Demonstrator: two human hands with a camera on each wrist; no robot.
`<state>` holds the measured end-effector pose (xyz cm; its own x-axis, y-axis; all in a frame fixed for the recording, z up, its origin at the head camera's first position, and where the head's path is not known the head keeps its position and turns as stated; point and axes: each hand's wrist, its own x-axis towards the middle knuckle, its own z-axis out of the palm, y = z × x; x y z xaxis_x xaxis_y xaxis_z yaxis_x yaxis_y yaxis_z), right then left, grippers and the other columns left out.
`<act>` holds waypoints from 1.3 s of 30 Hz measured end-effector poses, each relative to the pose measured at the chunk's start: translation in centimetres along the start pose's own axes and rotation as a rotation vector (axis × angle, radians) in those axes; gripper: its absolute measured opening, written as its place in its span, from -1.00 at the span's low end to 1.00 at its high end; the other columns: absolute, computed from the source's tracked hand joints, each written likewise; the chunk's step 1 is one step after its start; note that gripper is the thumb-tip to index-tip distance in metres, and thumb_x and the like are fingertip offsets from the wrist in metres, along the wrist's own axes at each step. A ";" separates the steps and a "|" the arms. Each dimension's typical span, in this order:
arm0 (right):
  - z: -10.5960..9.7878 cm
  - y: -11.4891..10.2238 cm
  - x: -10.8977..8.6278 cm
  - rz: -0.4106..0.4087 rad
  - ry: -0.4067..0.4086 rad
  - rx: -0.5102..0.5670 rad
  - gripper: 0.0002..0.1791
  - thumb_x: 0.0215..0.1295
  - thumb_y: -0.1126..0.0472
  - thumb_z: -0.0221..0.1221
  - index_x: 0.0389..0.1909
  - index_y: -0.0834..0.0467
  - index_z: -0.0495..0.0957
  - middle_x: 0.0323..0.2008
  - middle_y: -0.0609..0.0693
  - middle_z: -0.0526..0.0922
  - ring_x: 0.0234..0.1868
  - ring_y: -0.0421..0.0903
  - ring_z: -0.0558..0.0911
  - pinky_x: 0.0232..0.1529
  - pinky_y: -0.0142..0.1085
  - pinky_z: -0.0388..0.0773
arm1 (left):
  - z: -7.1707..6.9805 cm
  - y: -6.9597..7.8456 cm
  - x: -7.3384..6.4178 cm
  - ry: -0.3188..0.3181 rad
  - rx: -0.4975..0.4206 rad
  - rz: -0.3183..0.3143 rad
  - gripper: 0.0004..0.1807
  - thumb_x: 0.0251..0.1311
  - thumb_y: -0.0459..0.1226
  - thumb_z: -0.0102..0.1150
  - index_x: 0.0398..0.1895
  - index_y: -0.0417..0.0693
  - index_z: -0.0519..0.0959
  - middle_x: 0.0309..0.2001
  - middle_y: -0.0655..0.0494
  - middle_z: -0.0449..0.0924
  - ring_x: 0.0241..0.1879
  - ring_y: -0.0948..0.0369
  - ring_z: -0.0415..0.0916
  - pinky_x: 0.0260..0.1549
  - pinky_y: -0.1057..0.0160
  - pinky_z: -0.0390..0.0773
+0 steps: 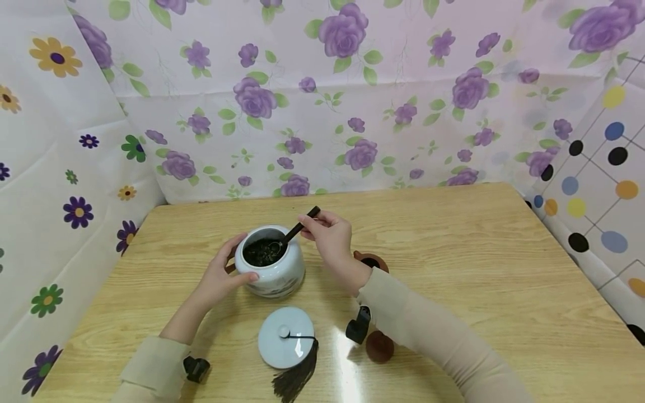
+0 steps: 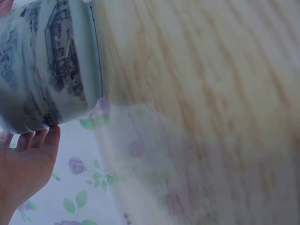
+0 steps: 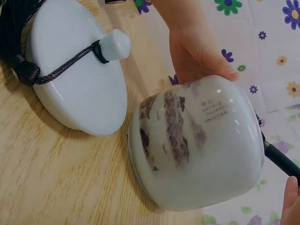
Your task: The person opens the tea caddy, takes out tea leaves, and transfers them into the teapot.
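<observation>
A white porcelain jar (image 1: 277, 279) with a dark painted scene stands on the table, its mouth uncovered. Dark dried leaves, like tea, (image 1: 262, 254) lie inside. My left hand (image 1: 221, 277) holds the jar's left side, thumb at the front and fingers around behind. Between thumb and fingers, my right hand (image 1: 332, 238) pinches the black handle of a spoon (image 1: 301, 226), whose end is down in the jar at the leaves. In the right wrist view, the jar (image 3: 211, 140) hides the spoon's lower end. The left wrist view shows fingertips (image 2: 52, 138) against the jar's wall.
The jar's white lid (image 1: 282, 350), with a knob and dark tassel (image 1: 299, 375), lies in front of it. A brown clay pot (image 1: 379, 261) is partly hidden behind the right wrist. A small round brown lid (image 1: 380, 348) lies nearer, beside the right sleeve. Flowered cloth (image 1: 342, 112) hangs behind.
</observation>
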<state>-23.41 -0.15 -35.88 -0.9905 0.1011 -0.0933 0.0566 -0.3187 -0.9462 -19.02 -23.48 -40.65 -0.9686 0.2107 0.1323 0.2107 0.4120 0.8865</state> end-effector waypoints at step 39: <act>-4.2 -4.0 -1.2 0.051 -0.003 0.045 -0.79 0.15 0.30 0.31 -0.23 0.34 0.60 -0.39 0.01 0.66 -0.44 -0.19 0.69 -0.21 -0.31 0.67 | 0.0 -0.2 0.0 0.002 -0.005 -0.005 -0.05 0.05 -0.36 0.37 0.48 -0.09 0.04 0.36 -0.18 0.17 0.33 -0.06 0.14 0.26 -0.17 0.28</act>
<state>-21.94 5.00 -33.30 -0.9869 0.0806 -0.1399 0.1013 -0.3655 -0.9253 -19.03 -23.57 -40.78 -0.9698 0.2068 0.1293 0.2057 0.4088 0.8891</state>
